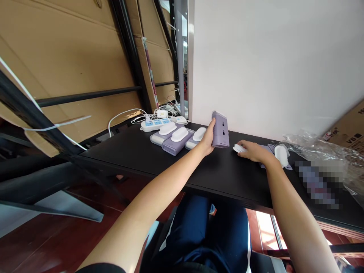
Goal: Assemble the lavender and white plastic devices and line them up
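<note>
My left hand [209,137] is closed round the side of a purple box-shaped device [221,131], raised above the black table. Two dark keyhole-like slots show on the device's flat face. Over the table to the right, my right hand [253,151] grips a small white oval piece with a ridged, brush-like edge [239,148]; its far end is hidden by the fingers. Left of my left hand lie several similar purple devices [178,141], each with a white oval piece [180,134] on top. Behind my right wrist are more white oval pieces [281,154] and flat purple items, partly covered.
A white power strip [156,124] with tangled cables lies at the table's back left. Clear plastic wrap [315,149] and a cardboard box [348,131] are at right. A white panel [273,68] stands behind the black table [127,151]; metal framing rises at left.
</note>
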The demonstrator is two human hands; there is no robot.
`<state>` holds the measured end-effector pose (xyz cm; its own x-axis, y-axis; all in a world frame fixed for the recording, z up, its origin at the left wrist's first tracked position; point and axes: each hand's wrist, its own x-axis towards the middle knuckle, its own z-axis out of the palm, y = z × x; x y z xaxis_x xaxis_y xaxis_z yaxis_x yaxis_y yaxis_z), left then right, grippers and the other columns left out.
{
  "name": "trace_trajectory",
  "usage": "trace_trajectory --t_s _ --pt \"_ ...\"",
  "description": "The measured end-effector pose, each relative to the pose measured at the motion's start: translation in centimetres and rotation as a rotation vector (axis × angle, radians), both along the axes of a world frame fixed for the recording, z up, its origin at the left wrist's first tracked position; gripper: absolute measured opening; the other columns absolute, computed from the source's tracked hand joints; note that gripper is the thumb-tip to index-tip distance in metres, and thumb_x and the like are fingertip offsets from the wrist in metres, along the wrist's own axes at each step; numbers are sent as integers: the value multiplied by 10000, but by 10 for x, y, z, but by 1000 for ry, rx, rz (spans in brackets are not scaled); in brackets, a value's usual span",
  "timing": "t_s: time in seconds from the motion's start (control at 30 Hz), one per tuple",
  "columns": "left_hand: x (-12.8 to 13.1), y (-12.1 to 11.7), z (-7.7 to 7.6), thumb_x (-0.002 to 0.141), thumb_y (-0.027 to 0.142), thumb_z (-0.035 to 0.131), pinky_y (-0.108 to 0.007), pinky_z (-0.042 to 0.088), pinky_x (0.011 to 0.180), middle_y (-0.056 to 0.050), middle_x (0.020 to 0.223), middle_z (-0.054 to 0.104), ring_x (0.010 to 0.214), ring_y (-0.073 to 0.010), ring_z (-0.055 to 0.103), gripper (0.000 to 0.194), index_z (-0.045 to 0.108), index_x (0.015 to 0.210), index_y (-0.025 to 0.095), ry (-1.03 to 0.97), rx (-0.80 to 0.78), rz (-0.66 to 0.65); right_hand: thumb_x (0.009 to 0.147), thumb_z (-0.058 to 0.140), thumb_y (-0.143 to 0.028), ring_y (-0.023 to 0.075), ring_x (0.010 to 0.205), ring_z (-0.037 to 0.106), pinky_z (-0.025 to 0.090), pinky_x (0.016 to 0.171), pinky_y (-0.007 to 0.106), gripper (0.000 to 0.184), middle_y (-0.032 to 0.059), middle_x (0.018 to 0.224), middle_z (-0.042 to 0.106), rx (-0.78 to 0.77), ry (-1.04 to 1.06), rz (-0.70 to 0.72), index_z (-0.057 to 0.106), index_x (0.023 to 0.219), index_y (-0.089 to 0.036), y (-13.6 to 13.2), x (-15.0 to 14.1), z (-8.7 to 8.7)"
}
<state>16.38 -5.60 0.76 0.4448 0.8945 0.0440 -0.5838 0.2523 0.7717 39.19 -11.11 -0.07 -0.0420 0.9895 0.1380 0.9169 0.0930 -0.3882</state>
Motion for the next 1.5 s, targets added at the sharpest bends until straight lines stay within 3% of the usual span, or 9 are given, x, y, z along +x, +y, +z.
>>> trace_trajectory --t_s 0.1,0.23,0.37,0.57,0.97,1.13,1.27,1.4,1.5 --pt "0 -2 0 955 664 499 -356 578 869 -130 1003 750 903 -231 733 618 653 1237 136 21 13 10 712 802 -405 212 720 655 505 664 347 389 14 876 726 67 210 -38 693 1066 -286 -5 -11 10" --pt "2 -2 -3 934 701 507 -356 579 874 -129 1022 759 947 -249 735 651 664 1238 147 87 60 3 750 796 -526 192 773 669 567 675 339 510 8 909 678 134 723 -90 643 1160 -263 -11 -30 22" --pt "7 -5 -7 938 673 539 -366 555 971 -111 1136 756 1091 -263 710 611 654 1298 192 135 172 9 726 828 -554 186 796 668 614 659 334 548 9 948 661 168 1073 -92 627 1152 -273 -12 -50 23" --pt "13 -10 -15 973 634 505 -405 497 1094 -76 1289 715 1266 -267 634 568 598 1404 276 235 363 3 722 816 -590 133 699 601 505 514 220 601 -28 846 625 225 1076 -91 588 1164 -252 -6 -64 11" --pt "12 -5 -18 997 654 411 -394 433 1165 -52 1448 617 1409 -246 519 597 514 1462 296 308 469 70 779 768 -508 167 761 640 569 610 292 476 -15 865 633 182 1089 -42 584 1143 -261 -11 -70 11" --pt "10 -6 -15 1030 587 397 -345 408 1169 -48 1501 565 1415 -230 506 551 471 1485 286 315 474 36 760 774 -505 172 733 639 577 629 323 566 -17 871 625 215 1066 -43 533 1208 -256 -10 -72 7" --pt "8 -9 -12 941 526 632 -382 447 1136 -79 1494 561 1385 -257 532 613 465 1482 290 275 450 -44 741 796 -507 162 723 630 543 593 294 597 -12 917 626 364 1023 -74 490 1191 -262 -10 -73 6" --pt "6 -7 -11 826 380 785 -402 518 1029 -103 1329 662 1212 -266 637 639 535 1398 239 214 359 -53 769 771 -545 190 889 661 567 776 343 510 39 1024 658 385 971 -1 566 1116 -232 -10 -71 7" --pt "6 -2 -10 838 336 747 -356 555 910 -89 1156 721 1002 -220 697 503 595 1297 199 131 199 14 792 762 -530 247 1161 630 524 994 422 582 90 1283 645 331 843 123 580 1268 -248 -11 -72 8"
